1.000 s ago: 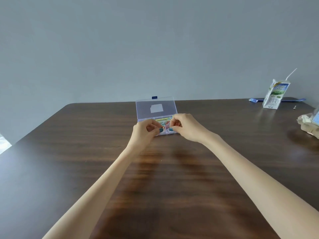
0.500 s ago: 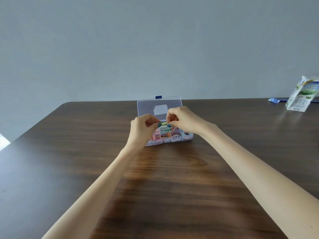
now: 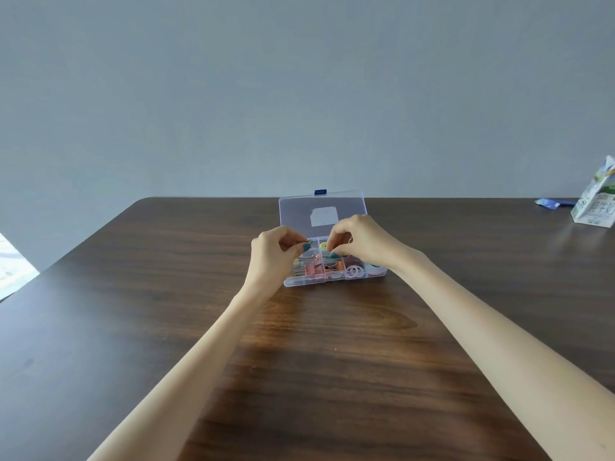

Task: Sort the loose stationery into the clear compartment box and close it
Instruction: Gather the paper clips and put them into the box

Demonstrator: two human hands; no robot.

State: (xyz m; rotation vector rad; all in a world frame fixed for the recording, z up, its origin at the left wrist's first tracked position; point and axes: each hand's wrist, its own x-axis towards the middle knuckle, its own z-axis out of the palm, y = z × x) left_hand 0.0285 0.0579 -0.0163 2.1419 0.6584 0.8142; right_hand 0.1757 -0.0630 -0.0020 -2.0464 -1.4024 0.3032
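Over box [image 3: 319, 281], seemingly mostly filled, pinching a clip [image 3: 308, 243] in left hand [image 3: 273, 254], another in right hand [image 3: 359, 239]; left to do: dropping both, shutting raised lid [image 3: 349, 207].

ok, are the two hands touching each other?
Apart. Head view: the left hand and right hand have a plain gap between their fingertips, and the open box shows through it.

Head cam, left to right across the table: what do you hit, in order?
left hand → right hand → blue wrapper → milk carton. I left out the clear compartment box because it spans behind both hands, so its place in the order is unclear.
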